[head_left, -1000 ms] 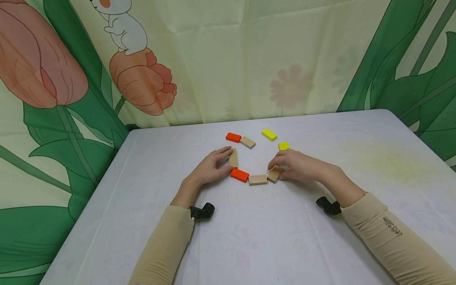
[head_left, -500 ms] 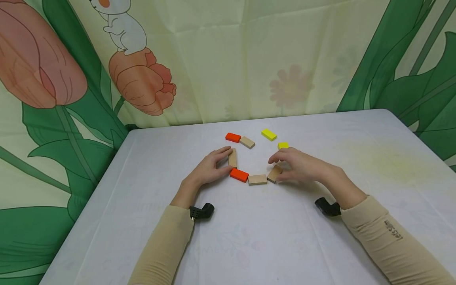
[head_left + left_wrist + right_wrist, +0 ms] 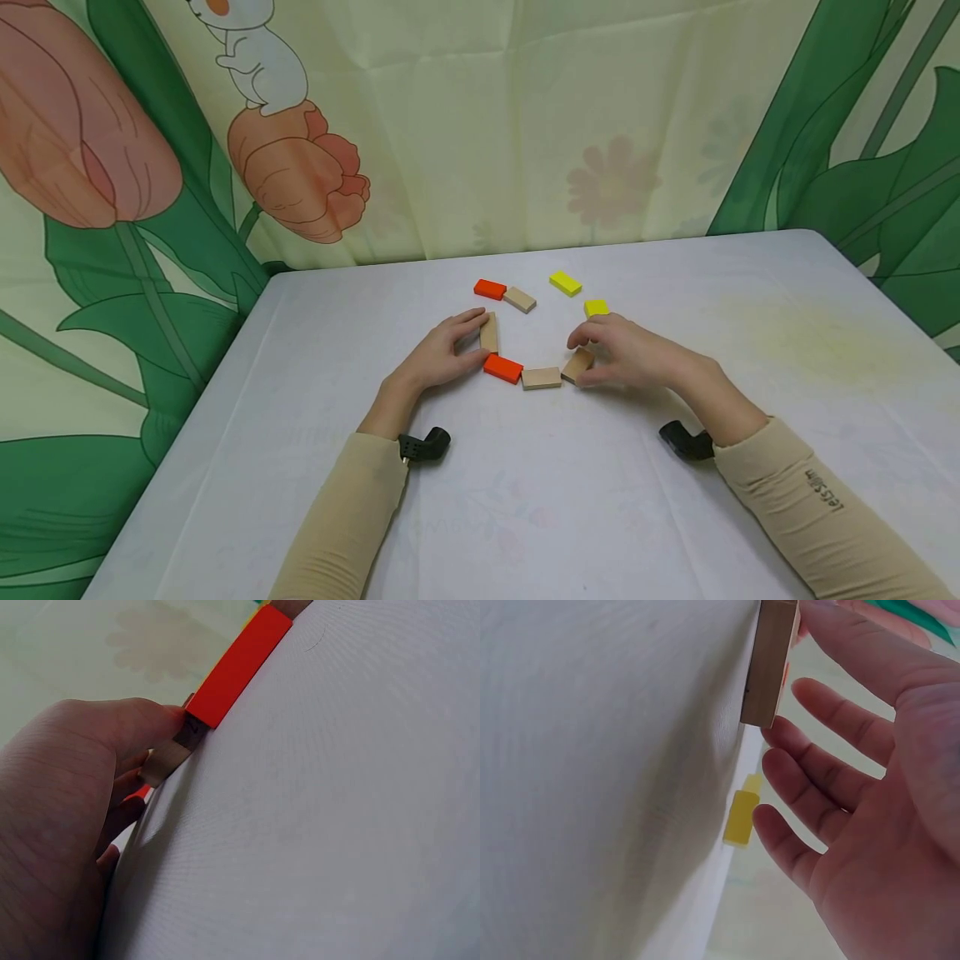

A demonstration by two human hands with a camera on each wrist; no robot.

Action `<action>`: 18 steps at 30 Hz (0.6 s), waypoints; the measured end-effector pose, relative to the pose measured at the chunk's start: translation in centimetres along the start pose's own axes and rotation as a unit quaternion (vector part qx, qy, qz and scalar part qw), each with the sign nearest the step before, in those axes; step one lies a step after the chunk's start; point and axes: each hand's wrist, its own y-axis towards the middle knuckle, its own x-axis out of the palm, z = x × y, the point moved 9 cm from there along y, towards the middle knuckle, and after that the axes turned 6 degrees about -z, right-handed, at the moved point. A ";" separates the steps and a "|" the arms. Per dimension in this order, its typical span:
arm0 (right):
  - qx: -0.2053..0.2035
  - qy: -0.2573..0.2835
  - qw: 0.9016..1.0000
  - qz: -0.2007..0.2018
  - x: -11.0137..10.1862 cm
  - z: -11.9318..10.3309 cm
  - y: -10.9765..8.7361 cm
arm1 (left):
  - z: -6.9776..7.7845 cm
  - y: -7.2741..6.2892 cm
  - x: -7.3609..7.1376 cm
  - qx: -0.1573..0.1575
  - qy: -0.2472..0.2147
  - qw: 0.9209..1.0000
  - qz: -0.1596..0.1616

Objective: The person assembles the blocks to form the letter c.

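In the head view, my left hand [image 3: 444, 350] rests on the table beside an upright-running wooden block [image 3: 489, 333], its fingertips at the far end. Its thumb touches the corner of a red block [image 3: 244, 667], as the left wrist view shows. A second wooden block [image 3: 542, 379] lies end to end with that red block. At the right end of this curved row is a slanted wooden block [image 3: 577, 365]. My right hand [image 3: 630, 354] is beside it, thumb at its near edge, other fingers spread and loosely bent in the right wrist view.
Farther back lie another red block [image 3: 490, 289] and a wooden block [image 3: 520, 300], end to end. Two yellow blocks follow: one yellow block [image 3: 566, 283] at the back, another yellow block [image 3: 596, 307] just beyond my right hand. A white cloth covers the table [image 3: 525, 500].
My right fingers have loosened from the slanted wooden block, and the thumb has shifted along its near edge. The left hand and the blocks hold nearly the same places.
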 end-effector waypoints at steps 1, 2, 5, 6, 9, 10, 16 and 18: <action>0.001 -0.001 1.000 -0.001 0.0 0.0 0.0 | 0.0 0.0 0.0 0.000 -0.001 1.000 0.000; 0.002 -0.001 1.000 -0.003 0.1 0.0 0.1 | 0.0 0.0 0.0 0.000 -0.001 1.000 0.000; 0.004 -0.004 1.000 -0.006 0.2 -0.1 0.1 | 0.0 0.0 0.0 0.001 -0.001 1.000 -0.001; 0.003 -0.005 1.000 -0.006 0.2 -0.1 0.1 | 0.0 0.0 0.0 0.001 0.000 1.000 -0.001; 0.000 -0.007 1.000 -0.006 0.3 -0.1 0.1 | 0.0 0.0 0.0 0.001 0.001 1.000 -0.002; 0.000 -0.007 1.000 -0.005 0.3 -0.1 0.1 | 0.0 0.0 -0.1 0.002 0.001 1.000 -0.002; 0.009 -0.005 1.000 -0.006 0.4 0.0 0.1 | -0.1 0.1 0.0 0.002 0.001 1.000 0.001; 0.013 -0.004 1.000 -0.007 0.4 0.0 0.1 | -0.2 0.1 0.0 0.002 -0.001 1.000 0.001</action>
